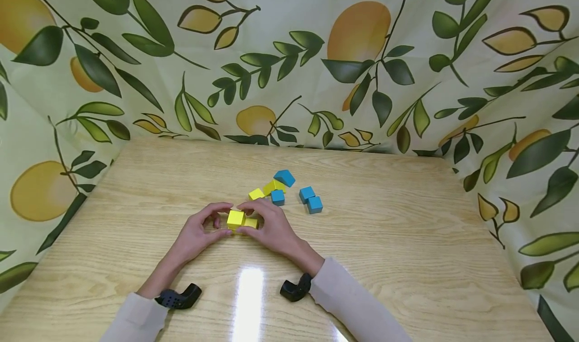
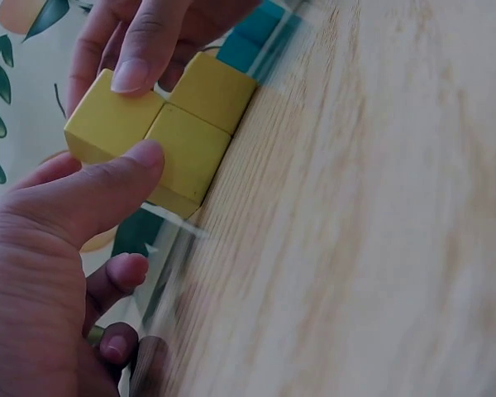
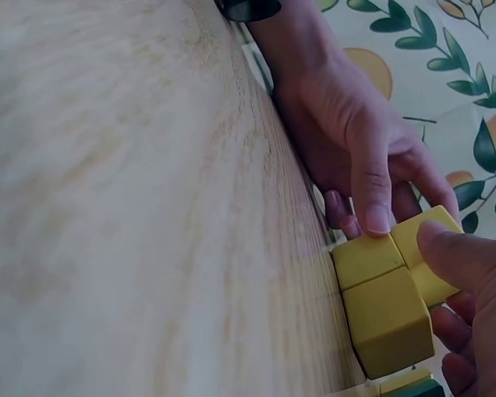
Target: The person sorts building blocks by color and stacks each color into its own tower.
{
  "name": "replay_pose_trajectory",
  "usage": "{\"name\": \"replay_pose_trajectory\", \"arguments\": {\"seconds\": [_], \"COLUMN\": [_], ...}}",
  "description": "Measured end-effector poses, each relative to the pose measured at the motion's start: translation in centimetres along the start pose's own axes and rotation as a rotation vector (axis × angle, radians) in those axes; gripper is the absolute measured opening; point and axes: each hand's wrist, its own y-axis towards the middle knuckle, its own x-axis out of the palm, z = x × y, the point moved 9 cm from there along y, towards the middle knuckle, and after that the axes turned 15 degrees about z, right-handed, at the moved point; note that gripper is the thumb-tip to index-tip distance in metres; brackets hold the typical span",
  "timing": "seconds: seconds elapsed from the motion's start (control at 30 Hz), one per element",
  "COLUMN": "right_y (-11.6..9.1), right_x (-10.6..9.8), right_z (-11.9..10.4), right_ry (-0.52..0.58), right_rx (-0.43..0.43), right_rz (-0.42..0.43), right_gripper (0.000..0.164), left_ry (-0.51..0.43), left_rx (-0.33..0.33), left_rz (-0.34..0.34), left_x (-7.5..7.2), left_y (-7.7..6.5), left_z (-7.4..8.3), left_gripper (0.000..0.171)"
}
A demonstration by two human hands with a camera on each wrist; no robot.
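Two yellow cubes sit side by side on the table, with a third yellow cube point(image 1: 235, 218) stacked on the left one. My left hand point(image 1: 197, 234) pinches the lower left yellow cube point(image 2: 192, 161), its thumb across the near face and a finger behind. From the right, my right hand point(image 1: 271, 226) holds the upper cube point(image 2: 107, 116) between thumb and fingers, the thumb flat on its near face. Beside them the lower right yellow cube point(image 3: 387, 321) stands under the right hand, touching its neighbour.
Behind the right hand lie a yellow cube point(image 1: 256, 194), another yellow block point(image 1: 273, 186), a blue cube point(image 1: 278, 197) and a blue angular block point(image 1: 284, 177). Farther right, two blue cubes point(image 1: 307, 194) touch at a corner. A leaf-patterned cloth point(image 1: 289, 90) borders the wooden table point(image 1: 398, 251).
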Motion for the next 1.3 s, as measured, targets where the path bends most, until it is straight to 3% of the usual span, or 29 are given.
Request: {"name": "replay_pose_trajectory", "arguments": {"seconds": [1.3], "right_y": [0.03], "right_x": [0.13], "right_z": [-0.03], "right_ry": [0.023], "right_rx": [-0.006], "right_rz": [0.024], "right_gripper": [0.045], "left_ry": [-0.013], "left_rx": [0.015], "left_rz": [0.001], "left_x": [0.08], "left_y": [-0.02], "left_z": [0.17], "left_gripper": [0.044]}}
